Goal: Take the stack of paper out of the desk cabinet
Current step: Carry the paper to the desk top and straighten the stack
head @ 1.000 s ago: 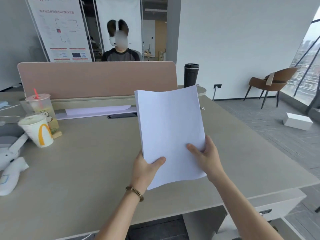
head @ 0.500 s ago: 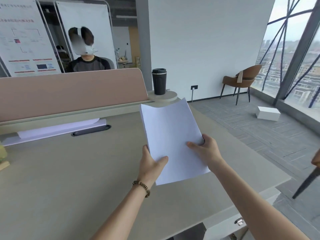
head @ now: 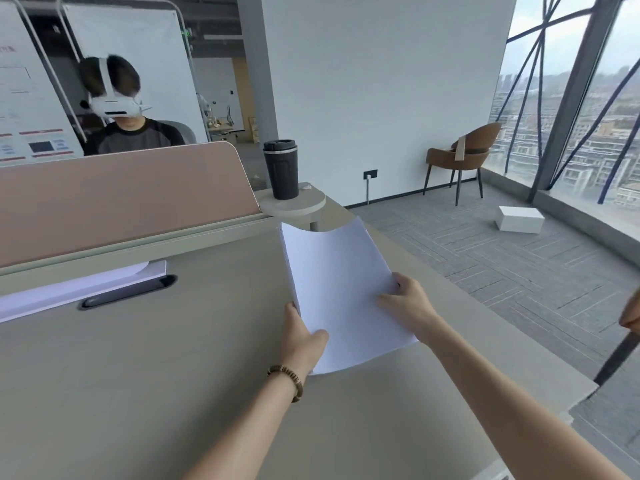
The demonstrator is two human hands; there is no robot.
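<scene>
A wide beige counter (head: 121,375) with a pink divider (head: 121,199) faces a grey-carpeted floor (head: 502,271) and tall windows. Above the counter's right side, a white, slightly bowed stack of paper (head: 341,289) is gripped by the left hand (head: 301,341) and right hand (head: 407,303) at its near corners.

stack of paper (head: 341,289): plain white paper, matt, smooth
desk (head: 138,375): beige laminate, matt, smooth
divider (head: 121,199): pink cloth, matt
tumbler (head: 281,169): dark plastic, ribbed, at 12 o'clock
bracelet (head: 287,379): wooden beads
</scene>
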